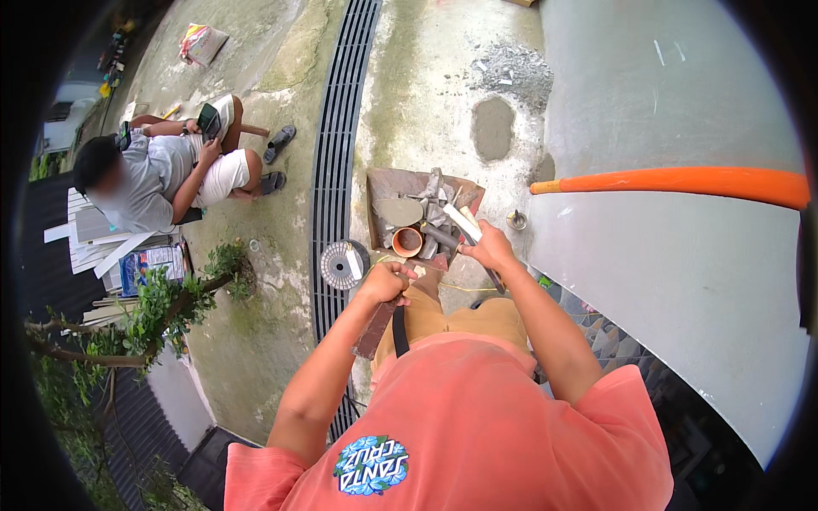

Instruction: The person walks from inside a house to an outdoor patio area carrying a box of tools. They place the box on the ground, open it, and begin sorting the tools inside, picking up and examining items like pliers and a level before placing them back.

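Note:
My left hand [389,283] is closed with its fingers curled, in front of my left thigh. A reddish-brown flat bar [371,330] runs out from under it toward my body. A thin yellow cord [464,289] loops between my two hands. My right hand [492,247] is closed around a dark grey bar-like tool [440,237], whose kind I cannot make out; its fingers hide part of it. White strips [461,221] lie just beyond those fingers. Beyond my hands sits a shallow tray [372,203] with grey mortar, broken pieces and an orange-rimmed pot [407,243].
A round slotted disc [342,265] sits beside a long metal drain grate [339,128]. At left a seated person [158,183] holds a dark device. Wet mortar [492,128] and rubble [515,72] lie ahead. An orange pipe [673,180] crosses the grey wall at right; a plant [162,315] stands left.

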Available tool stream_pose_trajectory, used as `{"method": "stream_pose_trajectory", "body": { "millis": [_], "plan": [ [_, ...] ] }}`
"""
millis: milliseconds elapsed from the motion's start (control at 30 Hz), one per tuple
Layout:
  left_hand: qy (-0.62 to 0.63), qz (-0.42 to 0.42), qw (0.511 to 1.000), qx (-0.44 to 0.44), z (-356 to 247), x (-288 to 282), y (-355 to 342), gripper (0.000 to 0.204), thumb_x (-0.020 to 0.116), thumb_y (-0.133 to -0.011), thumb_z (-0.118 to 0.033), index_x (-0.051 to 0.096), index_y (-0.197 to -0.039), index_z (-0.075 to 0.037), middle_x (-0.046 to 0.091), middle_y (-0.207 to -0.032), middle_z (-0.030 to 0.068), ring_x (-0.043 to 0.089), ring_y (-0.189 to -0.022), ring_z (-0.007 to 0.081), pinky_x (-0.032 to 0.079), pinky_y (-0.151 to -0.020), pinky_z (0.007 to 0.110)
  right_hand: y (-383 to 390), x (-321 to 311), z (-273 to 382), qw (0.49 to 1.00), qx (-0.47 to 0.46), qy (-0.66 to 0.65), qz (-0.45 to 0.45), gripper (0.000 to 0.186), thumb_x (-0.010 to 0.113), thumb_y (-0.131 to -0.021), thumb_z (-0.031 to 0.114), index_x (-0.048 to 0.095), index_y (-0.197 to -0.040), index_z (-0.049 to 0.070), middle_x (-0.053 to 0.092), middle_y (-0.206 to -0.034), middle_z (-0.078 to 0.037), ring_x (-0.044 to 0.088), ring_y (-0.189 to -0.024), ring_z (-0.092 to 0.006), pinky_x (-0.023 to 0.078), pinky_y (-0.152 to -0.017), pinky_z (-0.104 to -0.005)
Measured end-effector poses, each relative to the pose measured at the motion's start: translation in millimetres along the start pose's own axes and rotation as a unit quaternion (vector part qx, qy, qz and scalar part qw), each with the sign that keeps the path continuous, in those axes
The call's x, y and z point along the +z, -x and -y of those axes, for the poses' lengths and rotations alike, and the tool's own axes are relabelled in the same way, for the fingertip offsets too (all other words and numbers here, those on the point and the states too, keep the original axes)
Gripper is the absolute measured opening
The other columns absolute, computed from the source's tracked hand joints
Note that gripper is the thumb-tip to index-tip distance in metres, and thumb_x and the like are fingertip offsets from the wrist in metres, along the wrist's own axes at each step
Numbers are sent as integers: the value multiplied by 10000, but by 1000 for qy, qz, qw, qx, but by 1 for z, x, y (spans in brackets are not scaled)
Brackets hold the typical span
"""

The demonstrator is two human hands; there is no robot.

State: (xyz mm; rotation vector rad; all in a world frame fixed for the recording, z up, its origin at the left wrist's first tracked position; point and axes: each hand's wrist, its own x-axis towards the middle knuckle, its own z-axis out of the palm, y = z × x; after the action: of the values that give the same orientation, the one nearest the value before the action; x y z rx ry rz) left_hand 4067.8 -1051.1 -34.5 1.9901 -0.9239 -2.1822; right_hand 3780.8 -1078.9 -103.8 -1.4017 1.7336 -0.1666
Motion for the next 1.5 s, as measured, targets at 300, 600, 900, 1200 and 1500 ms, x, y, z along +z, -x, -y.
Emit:
{"method": "stream_pose_trajectory", "body": {
  "millis": [300,600,900,1200,1500],
  "plan": [
    [5,-28,1000,5,-245,-201,-57,220,719,-835,44,677,-1050,31,689,-849,99,700,-611,229,603,-505,323,-212,-147,169,992,1,-126,13,701,901,-678,409,637,-1144,-44,726,-963,-222,725,-866,-328,564,-790,-418],
    [-69,-70,995,-2,-516,-422,-220,196,732,-837,55,679,-1022,20,705,-884,112,692,-624,197,553,-492,332,-537,-285,258,967,99,-234,2,542,872,-709,235,610,-1077,-63,703,-834,-160,713,-659,-233,568,-620,-376],
    [43,-44,998,-7,-811,-614,-332,269,719,-874,19,623,-1124,-8,678,-906,76,667,-618,164,516,-493,256,-853,-377,349,976,174,-134,-12,575,847,-699,305,659,-1088,-74,739,-898,-210,744,-768,-295,589,-733,-404],
    [175,-48,983,24,-1123,-730,-560,280,643,-882,87,587,-1136,-18,636,-805,61,620,-557,134,496,-457,229,-1119,-503,389,932,304,-185,-65,476,832,-717,287,694,-972,-90,738,-902,-228,744,-796,-307,586,-704,-404],
    [174,-132,974,-61,-1379,-767,-831,289,641,-885,92,596,-1165,35,674,-865,116,686,-597,208,520,-486,290,-1579,-603,321,904,395,-165,8,723,797,-763,351,528,-1283,-73,671,-1237,-274,676,-1143,-393,542,-967,-454]
  ]
}}
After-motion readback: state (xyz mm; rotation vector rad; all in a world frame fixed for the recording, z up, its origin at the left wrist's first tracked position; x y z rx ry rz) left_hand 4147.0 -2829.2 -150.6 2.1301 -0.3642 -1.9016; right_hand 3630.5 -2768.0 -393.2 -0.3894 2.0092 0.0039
